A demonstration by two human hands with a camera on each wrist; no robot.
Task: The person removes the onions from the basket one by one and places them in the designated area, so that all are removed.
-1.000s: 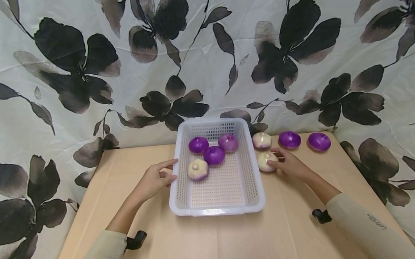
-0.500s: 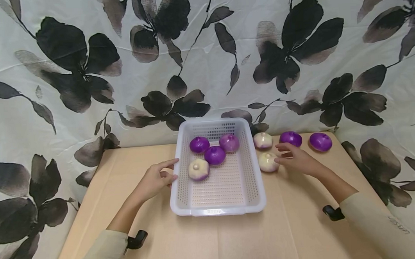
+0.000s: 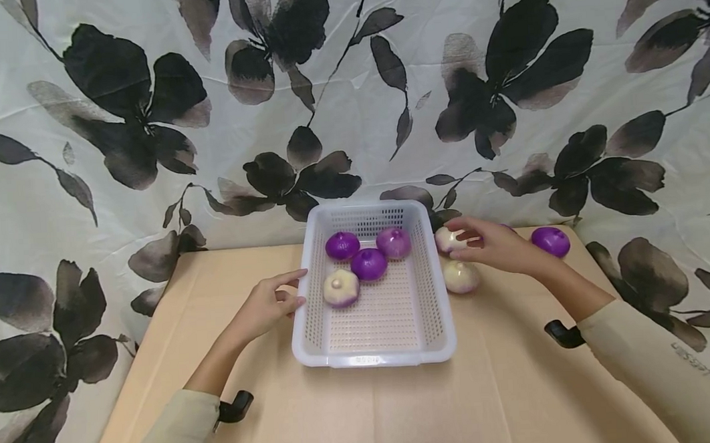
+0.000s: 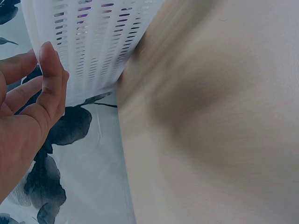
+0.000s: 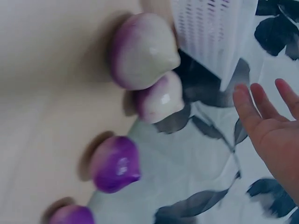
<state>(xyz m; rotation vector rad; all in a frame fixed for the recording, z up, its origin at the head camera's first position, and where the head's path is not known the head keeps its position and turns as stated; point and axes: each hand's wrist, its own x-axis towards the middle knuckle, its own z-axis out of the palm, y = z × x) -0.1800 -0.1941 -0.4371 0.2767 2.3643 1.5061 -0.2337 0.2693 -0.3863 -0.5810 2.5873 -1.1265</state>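
My left hand (image 3: 267, 306) touches the left rim of a white perforated plastic basket (image 3: 374, 359) with its fingertips. Three purple onions (image 3: 369, 265) and one cream-and-purple onion (image 3: 341, 288) lie in the basket. My right hand (image 3: 495, 244) hovers, fingers extended, over a cream onion (image 3: 445, 239) beside the basket's right side and partly covers it. Nearer me sits a second cream onion (image 3: 461, 277). Farther right is a purple onion (image 3: 551, 241). Another purple onion (image 5: 116, 163) shows in the right wrist view but is mostly hidden behind my hand in the head view.
A light wooden table (image 3: 401, 413) lies under everything. Behind it hangs a white cloth (image 3: 389, 179) printed with dark flowers. The basket stands near the table's back edge, its front half bare of onions.
My right hand has left the nearer cream onion and moved back and left over the farther one, now covering a purple onion. My left hand has stayed at the basket rim.
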